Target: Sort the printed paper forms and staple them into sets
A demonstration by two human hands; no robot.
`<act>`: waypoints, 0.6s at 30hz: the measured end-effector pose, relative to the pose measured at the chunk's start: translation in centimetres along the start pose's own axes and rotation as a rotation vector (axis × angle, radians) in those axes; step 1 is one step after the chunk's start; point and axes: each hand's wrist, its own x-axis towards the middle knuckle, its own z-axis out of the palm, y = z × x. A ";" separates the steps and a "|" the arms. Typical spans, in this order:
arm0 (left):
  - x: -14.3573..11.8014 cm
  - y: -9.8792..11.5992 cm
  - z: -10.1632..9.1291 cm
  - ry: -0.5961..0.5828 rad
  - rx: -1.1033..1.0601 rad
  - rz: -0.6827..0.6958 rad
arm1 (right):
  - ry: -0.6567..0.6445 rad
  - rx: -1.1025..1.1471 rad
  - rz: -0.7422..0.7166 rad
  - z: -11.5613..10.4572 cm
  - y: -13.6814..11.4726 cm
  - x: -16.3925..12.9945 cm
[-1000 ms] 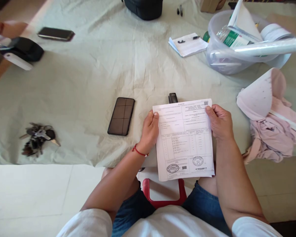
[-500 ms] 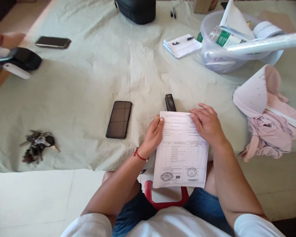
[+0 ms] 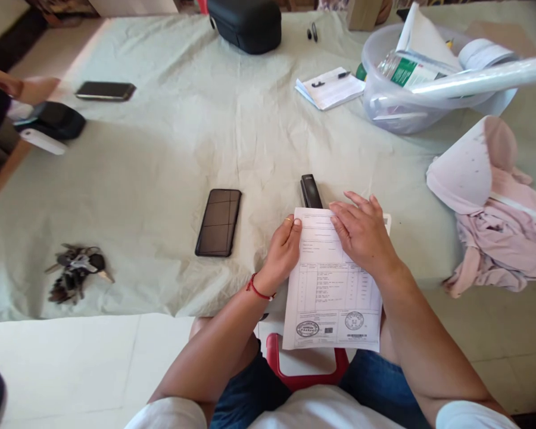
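Head view: the thin printed papers (image 3: 324,286) are held out over the denim lap (image 3: 370,374); the right hand (image 3: 364,235), which gripped their upper right corner a second ago, now lies across their top toward one o'clock, fingers loosely spread, though whether its thumb presses down I cannot tell. The left hand (image 3: 283,249) pinches the left edge near eleven o'clock. Beyond, on wrinkled tablecloth (image 3: 161,155), a smooth black stapler (image 3: 311,192) lies at twelve o'clock from the papers, a flat glossy phone (image 3: 218,223) at ten, bunched keys (image 3: 77,265) at nine, crumpled pink cloth (image 3: 495,241) between two and three. Farther, a translucent basin (image 3: 386,113) sits at one, a domed black case (image 3: 246,27) at eleven.
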 end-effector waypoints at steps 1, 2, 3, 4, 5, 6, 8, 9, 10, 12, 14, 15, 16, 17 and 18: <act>-0.1 0.0 0.0 -0.002 0.007 -0.004 | 0.002 0.013 -0.003 0.2 -0.2 0.1; -0.2 0.1 0.0 -0.005 0.013 -0.010 | 0.013 0.020 0.001 0.3 -0.3 0.1; -0.4 0.1 0.0 -0.010 0.017 -0.013 | 0.029 0.022 0.010 0.5 -0.5 0.1; -0.5 0.1 0.0 -0.015 0.017 -0.014 | 0.039 0.020 0.015 0.6 -0.6 0.2; -0.5 0.1 0.1 -0.018 0.015 -0.014 | 0.035 0.018 0.012 0.8 -0.8 0.2; -0.6 0.1 0.1 -0.023 0.012 -0.017 | 0.020 0.016 0.002 0.9 -0.9 0.1; -0.6 0.0 0.2 -0.032 -0.006 -0.022 | -0.006 0.015 -0.022 1.1 -1.2 0.1; -0.6 -0.1 0.2 -0.036 -0.019 -0.020 | 0.000 0.014 -0.027 1.2 -1.2 0.0; -0.6 -0.1 0.3 -0.039 -0.033 -0.016 | 0.020 0.013 -0.024 1.2 -1.3 0.0; -0.5 -0.1 0.4 -0.044 -0.056 -0.005 | 0.074 0.004 -0.007 1.4 -1.2 -0.1; -0.5 0.0 0.5 -0.042 -0.067 -0.008 | 0.093 -0.005 -0.006 1.5 -1.2 -0.1; -0.6 0.0 0.5 -0.039 -0.073 -0.015 | 0.096 -0.006 -0.014 1.5 -1.2 -0.1; -0.6 0.1 0.5 -0.038 -0.080 -0.024 | 0.103 -0.004 -0.022 1.5 -1.2 -0.1; -0.6 0.2 0.5 -0.038 -0.086 -0.031 | 0.121 -0.001 -0.029 1.5 -1.2 -0.1; -0.7 0.2 0.5 -0.040 -0.089 -0.036 | 0.148 0.000 -0.032 1.4 -1.3 0.0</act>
